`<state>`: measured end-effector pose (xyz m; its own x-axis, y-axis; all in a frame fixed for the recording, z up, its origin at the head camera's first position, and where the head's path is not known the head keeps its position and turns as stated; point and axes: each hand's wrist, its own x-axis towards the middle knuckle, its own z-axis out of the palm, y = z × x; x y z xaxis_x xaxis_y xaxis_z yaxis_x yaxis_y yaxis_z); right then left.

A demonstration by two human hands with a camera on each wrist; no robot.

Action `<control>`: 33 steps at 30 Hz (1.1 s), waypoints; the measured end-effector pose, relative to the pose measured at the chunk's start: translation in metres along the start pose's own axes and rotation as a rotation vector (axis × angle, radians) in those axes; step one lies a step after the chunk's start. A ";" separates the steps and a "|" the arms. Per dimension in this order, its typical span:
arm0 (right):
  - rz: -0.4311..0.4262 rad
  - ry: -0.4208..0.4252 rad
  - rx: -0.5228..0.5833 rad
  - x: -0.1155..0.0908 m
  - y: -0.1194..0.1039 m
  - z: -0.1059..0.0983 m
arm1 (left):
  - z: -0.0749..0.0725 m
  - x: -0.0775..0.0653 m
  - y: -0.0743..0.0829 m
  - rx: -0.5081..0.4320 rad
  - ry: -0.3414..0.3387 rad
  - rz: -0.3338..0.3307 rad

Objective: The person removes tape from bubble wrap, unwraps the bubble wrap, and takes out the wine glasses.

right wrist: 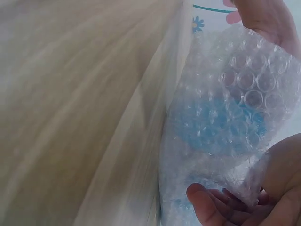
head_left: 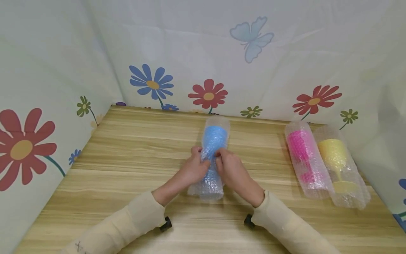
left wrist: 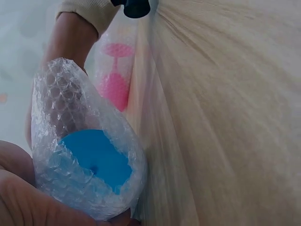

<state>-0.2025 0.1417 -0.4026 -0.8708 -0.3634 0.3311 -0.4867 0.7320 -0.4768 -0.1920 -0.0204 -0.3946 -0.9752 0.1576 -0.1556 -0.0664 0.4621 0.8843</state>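
Note:
A blue goblet [head_left: 215,135] lies lengthwise on the wooden table [head_left: 142,141], rolled in clear bubble wrap [head_left: 211,189]. From the left, my left hand [head_left: 194,170] grips the roll around its middle, thumb on top. On the opposite side my right hand [head_left: 233,169] pinches the wrap with curled fingers. The left wrist view looks into the roll's open near end, where the round blue base [left wrist: 99,157] shows. In the right wrist view, a wrap edge [right wrist: 251,181] lies between the right thumb and fingers. The goblet's stem is mostly hidden by the hands and wrap.
To the right lie a pink goblet [head_left: 299,144] and a yellow goblet [head_left: 333,151], side by side, each in bubble wrap. A white flowered cloth [head_left: 190,42] hangs behind the table and along its sides.

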 end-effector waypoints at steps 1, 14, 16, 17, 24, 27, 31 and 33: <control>0.020 -0.005 0.013 0.001 0.000 0.000 | 0.000 0.000 0.000 0.005 0.000 0.002; 0.146 -0.003 0.206 0.000 0.000 -0.011 | -0.009 0.011 -0.003 0.102 0.012 0.176; 0.169 0.007 0.237 -0.001 0.002 -0.014 | -0.010 0.011 -0.003 0.131 0.012 0.169; 0.184 0.011 0.257 -0.003 0.004 -0.015 | -0.011 0.011 -0.003 0.143 0.012 0.158; 0.278 0.041 0.366 -0.013 0.017 -0.026 | -0.013 0.011 -0.001 0.223 0.042 0.142; 0.303 0.052 0.391 -0.017 0.021 -0.029 | -0.014 0.012 0.002 0.252 0.049 0.135; 0.328 0.060 0.401 -0.019 0.026 -0.031 | -0.015 0.017 0.004 0.261 0.054 0.109; 0.331 0.060 0.409 -0.020 0.028 -0.032 | -0.016 0.019 0.004 0.251 0.057 0.091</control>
<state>-0.1965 0.1874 -0.3964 -0.9828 -0.1092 0.1492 -0.1843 0.5128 -0.8385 -0.2142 -0.0292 -0.3875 -0.9855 0.1627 -0.0490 0.0700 0.6514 0.7555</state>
